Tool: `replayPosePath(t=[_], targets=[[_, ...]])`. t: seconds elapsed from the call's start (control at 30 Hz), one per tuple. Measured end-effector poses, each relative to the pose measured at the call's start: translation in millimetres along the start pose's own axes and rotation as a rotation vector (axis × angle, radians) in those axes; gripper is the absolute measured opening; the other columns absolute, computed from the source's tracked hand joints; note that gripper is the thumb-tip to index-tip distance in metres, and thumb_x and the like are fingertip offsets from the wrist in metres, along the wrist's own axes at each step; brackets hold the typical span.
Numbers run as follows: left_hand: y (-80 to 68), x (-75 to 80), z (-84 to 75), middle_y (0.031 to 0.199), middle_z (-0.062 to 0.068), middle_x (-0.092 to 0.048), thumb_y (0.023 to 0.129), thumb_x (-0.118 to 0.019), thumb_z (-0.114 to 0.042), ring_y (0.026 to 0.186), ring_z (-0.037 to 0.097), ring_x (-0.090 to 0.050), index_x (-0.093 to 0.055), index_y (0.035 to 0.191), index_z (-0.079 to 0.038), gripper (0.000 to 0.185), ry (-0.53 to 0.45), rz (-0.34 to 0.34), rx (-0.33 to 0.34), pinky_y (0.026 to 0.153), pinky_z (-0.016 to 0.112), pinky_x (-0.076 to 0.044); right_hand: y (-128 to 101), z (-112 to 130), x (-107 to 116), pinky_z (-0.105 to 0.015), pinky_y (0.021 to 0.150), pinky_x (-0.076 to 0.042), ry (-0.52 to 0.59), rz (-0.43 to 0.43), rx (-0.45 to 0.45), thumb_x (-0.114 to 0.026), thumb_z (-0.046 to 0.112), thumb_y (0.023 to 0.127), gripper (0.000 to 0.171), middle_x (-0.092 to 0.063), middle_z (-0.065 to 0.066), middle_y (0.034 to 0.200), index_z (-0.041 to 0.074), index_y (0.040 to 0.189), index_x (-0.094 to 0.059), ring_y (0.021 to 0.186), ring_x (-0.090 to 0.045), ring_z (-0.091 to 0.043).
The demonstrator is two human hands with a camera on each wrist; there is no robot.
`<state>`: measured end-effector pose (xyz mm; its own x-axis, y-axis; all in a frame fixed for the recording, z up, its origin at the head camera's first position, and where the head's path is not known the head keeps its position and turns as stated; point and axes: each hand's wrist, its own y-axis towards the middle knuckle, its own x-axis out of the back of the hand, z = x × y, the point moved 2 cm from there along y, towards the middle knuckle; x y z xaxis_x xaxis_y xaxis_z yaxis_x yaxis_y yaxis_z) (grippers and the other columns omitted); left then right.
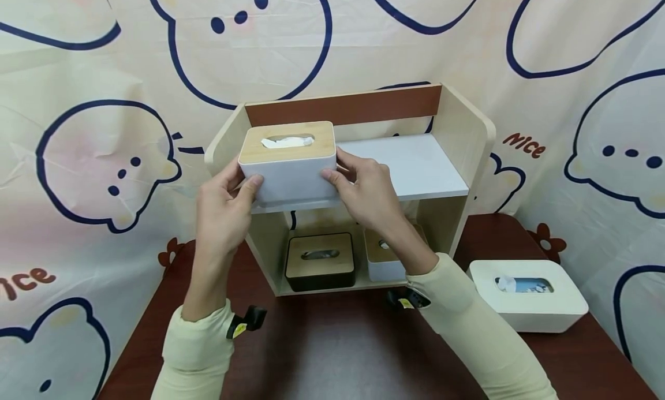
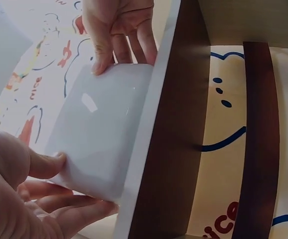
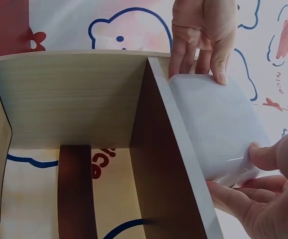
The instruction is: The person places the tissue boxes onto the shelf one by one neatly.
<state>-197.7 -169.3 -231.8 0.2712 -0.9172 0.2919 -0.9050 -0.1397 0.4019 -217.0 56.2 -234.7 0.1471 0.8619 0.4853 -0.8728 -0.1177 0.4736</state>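
Your pale cream fabric sleeves (image 1: pixel 197 354) lead to your left hand (image 1: pixel 224 206) and right hand (image 1: pixel 368 189), which grip opposite ends of the white, rounded rectangular tissue box with a wood-grain lid (image 1: pixel 293 180), thumbs pressing its front wall. You hold it at the left front of the flat white upper shelf board (image 1: pixel 413 164); whether it rests there, I cannot tell.

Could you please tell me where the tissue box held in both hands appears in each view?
Head: just left of centre, the tissue box is between the left hand and the right hand.
Left wrist: left of centre, a smooth pale face of it showing.
Right wrist: right of centre, again a pale face.
Shared landmark: the upper shelf's pale front edge, right of the box in left wrist, left of it in right wrist.
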Motion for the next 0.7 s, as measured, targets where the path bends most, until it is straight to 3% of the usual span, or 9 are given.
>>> replayPosePath(t=[0.33, 0.7], targets=[[2.8, -7.5, 3.4, 0.153, 0.012, -0.061, 0.107, -0.065, -0.007, 0.137, 0.021, -0.064, -0.056, 0.156, -0.013, 0.051, 0.005, -0.122, 0.012, 0.113, 0.040, -0.051, 7.1, -0.4, -5.6, -0.044, 0.106, -0.060, -0.007, -0.012, -0.004, -0.070, 0.029, 0.106, 0.058, -0.065, -0.013, 0.148, 0.008, 0.156, -0.052, 0.127, -0.072, -0.027], [-0.9, -7.7, 6.5, 0.149, 0.013, -0.064, 0.106, -0.068, -0.014, 0.135, 0.022, -0.064, -0.059, 0.154, -0.015, 0.049, 0.087, -0.203, 0.019, 0.110, 0.045, -0.053, 6.2, 2.5, -12.7, -0.042, 0.105, -0.060, -0.011, -0.010, -0.023, -0.070, 0.030, 0.106, 0.057, -0.065, -0.013, 0.148, 0.007, 0.155, -0.052, 0.128, -0.071, -0.026]])
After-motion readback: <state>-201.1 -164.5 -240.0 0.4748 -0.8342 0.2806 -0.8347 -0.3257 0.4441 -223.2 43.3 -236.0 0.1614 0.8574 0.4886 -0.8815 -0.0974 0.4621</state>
